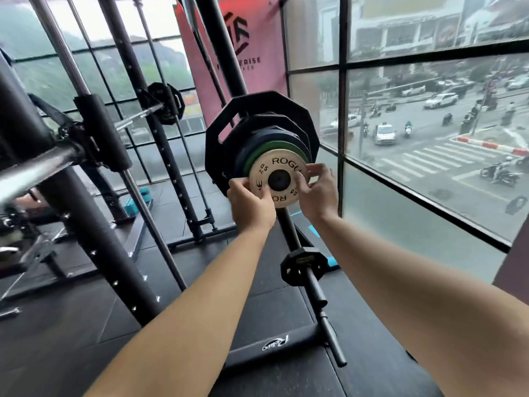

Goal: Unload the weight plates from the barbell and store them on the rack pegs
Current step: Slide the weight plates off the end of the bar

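Where the barbell (37, 167) runs in from 9 o'clock, its loaded end sits mid-view, and the left hand (250, 204) pinches the small white plate (274, 167) at that plate's 8 o'clock edge. The right hand (316, 190) grips the same plate at 4 o'clock, with a green plate (269, 149) and black plates (272, 103) stacked behind it. Below, at 6 o'clock, a small black plate (303, 265) sits on a rack peg (316, 290).

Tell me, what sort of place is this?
Almost certainly a gym: the left hand and right hand grip a white Rogue plate in front of stacked black weight plates, a chrome barbell on a steel rack, dark floor mats.
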